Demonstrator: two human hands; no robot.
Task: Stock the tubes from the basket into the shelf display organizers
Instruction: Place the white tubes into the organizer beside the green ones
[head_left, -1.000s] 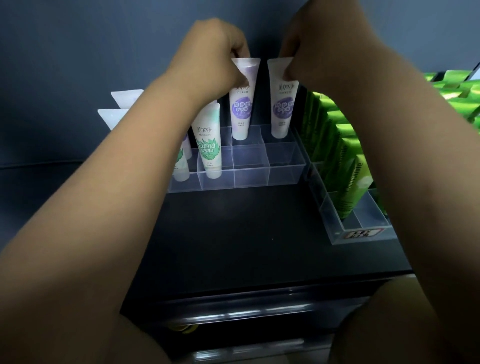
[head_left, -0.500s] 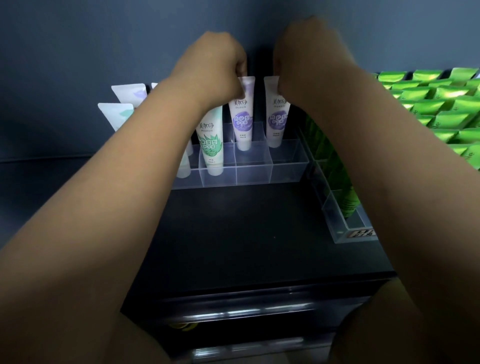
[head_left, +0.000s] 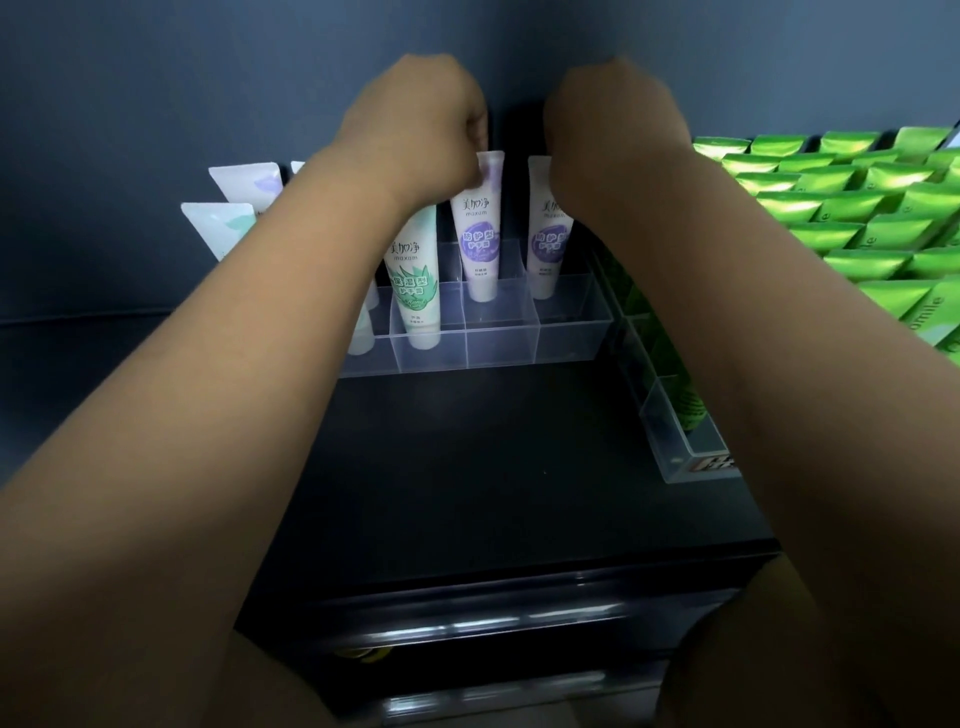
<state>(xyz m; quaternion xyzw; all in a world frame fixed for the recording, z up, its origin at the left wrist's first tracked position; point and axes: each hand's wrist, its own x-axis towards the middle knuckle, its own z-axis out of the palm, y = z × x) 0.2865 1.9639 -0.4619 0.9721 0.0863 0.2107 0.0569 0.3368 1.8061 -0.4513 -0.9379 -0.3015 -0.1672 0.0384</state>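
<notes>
Two white tubes with purple labels stand cap-down in the back cells of a clear shelf organizer (head_left: 571, 340). My left hand (head_left: 421, 124) pinches the crimped top of the left purple tube (head_left: 480, 234). My right hand (head_left: 608, 124) pinches the top of the right purple tube (head_left: 548, 239). A white tube with a green leaf label (head_left: 415, 291) stands in the front row, just left of them. More white tubes (head_left: 228, 218) stand further left, partly hidden by my left forearm. The basket is out of view.
A second clear organizer (head_left: 691, 457) packed with green tubes (head_left: 841, 218) runs along the right side. The black shelf surface (head_left: 493, 467) lies in front, with a dark wall behind. Two front cells of the clear organizer on the right hold nothing.
Both hands have lowered the two purple tubes down into the back cells of the organizer. The view has tilted so that more green tubes show at the right.
</notes>
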